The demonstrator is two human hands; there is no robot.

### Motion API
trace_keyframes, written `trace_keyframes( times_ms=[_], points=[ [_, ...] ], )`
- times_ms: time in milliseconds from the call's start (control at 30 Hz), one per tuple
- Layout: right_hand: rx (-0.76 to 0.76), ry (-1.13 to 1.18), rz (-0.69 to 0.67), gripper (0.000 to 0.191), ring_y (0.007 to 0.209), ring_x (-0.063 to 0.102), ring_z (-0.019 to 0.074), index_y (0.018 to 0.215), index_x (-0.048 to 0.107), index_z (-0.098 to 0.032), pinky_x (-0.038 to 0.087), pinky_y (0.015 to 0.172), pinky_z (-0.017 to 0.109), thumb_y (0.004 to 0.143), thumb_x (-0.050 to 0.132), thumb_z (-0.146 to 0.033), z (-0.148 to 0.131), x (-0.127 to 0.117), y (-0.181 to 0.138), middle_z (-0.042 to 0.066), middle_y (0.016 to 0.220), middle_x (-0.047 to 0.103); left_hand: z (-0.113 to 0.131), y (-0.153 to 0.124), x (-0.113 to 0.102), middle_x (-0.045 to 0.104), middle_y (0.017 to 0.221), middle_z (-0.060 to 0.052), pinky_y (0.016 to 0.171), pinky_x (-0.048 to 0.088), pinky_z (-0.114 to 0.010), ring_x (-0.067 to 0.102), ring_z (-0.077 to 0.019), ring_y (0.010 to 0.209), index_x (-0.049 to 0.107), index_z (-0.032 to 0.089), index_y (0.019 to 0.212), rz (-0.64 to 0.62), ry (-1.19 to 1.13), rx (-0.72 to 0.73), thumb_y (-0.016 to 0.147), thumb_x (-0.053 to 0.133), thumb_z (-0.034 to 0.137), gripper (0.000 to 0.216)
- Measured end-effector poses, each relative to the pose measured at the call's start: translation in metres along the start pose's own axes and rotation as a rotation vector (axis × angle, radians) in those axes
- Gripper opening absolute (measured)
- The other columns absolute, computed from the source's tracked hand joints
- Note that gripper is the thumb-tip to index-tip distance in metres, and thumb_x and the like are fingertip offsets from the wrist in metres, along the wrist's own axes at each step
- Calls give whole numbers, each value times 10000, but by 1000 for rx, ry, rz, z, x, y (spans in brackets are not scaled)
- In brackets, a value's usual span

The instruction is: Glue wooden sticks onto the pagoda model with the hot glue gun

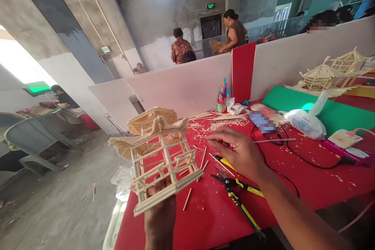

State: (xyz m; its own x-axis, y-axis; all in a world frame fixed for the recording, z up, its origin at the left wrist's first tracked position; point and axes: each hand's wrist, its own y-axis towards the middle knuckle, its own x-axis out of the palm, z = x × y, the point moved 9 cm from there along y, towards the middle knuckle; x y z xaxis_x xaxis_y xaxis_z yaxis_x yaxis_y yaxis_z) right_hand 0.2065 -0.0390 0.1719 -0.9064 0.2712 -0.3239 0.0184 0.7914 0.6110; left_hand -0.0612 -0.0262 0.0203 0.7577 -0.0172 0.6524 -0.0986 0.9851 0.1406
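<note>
My left hand holds up a small pavilion model made of pale wooden sticks, gripping it from below at its base. The model is tilted, with open railings, posts and a flared, layered roof; some left fingers are hidden behind its beams. To the right of the model, my right hand hovers over the table, thumb and forefinger brought together in a pinch. Whatever may be between those fingertips is too small to make out. Yellow-and-black pliers lie spread on the table below that hand, beside a yellow cutter.
Loose sticks and shavings litter the red table. Toward the back are a pen cup, a white plastic bag, a power strip with cables, and finished stick models. A partition borders the table; people are beyond it.
</note>
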Motion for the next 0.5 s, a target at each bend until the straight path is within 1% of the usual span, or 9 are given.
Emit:
trace_keyframes(
  times_ms=[67,167,300,433,500],
  points=[
    [-38,46,-67,216,833,597,106,1012,710,-254,498,718,242,929,545,-365,-14,9,9,20,911,662,0,-1,5,750,838,32,546,537,-228,657,-149,679,687,230,727,-13,-119,-9,590,843,232,208],
    [-76,84,-132,226,818,590,96,1034,710,-255,490,702,236,928,549,-373,-20,22,13,15,905,658,-2,-2,8,770,871,11,434,475,-170,672,-136,657,728,223,860,11,-254,-26,559,853,183,328],
    [-101,71,-171,228,833,585,100,1035,709,-257,490,735,245,932,542,-373,-20,34,10,19,903,656,-8,-3,14,772,854,-2,443,471,-145,675,-129,656,737,229,932,15,-298,-72,549,867,178,408],
    [-90,79,-176,231,833,588,102,1037,708,-251,484,749,246,932,542,-372,-19,38,9,22,911,661,-9,-4,22,762,784,11,441,469,-143,613,-89,529,744,239,857,-10,-297,-87,570,866,186,316],
    [-80,91,-177,230,814,585,99,1016,708,-241,476,733,241,931,543,-376,-18,38,9,21,898,659,-8,-4,23,760,770,5,438,471,-138,619,-92,534,740,224,819,-8,-298,-84,564,875,188,291]
  ],
)
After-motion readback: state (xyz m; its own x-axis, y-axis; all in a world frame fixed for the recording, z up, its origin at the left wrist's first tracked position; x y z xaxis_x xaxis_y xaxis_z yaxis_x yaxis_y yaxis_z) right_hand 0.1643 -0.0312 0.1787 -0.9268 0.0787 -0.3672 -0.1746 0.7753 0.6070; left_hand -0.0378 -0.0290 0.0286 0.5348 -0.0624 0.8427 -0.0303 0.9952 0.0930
